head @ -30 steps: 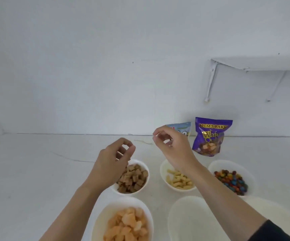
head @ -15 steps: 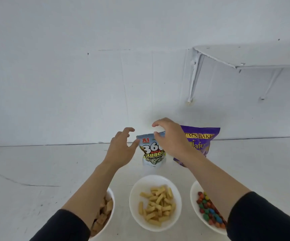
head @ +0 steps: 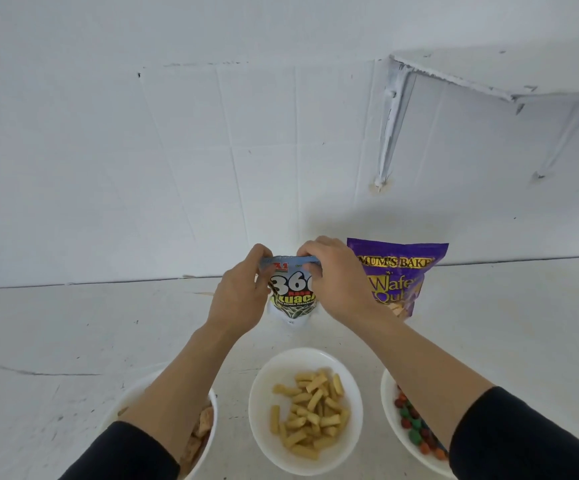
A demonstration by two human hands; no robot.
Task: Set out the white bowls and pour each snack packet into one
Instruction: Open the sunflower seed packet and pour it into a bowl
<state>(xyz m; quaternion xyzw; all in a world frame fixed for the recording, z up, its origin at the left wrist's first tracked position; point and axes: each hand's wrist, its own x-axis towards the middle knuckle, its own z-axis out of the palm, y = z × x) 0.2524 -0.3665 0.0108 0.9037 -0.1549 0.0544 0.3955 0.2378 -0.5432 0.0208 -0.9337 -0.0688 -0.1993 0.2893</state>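
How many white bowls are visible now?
3: the left bowl, partly under a forearm; the middle bowl, front centre; the right bowl, cut by the frame edge. Others may lie below the view.

A white, scuffed bench (head: 73, 323) runs across the lower part of the view, with a thin dark crack (head: 21, 370) running across its left side. Behind it rises a white painted wall (head: 142, 150) marked by faint panel seams and a small dark speck (head: 138, 75). At upper right a white wall shelf (head: 506, 67) juts out, carried on a slanted white metal bracket (head: 390, 126) whose foot meets the wall at a yellowish stain (head: 380, 187). A second white bracket (head: 565, 140) slants further right.
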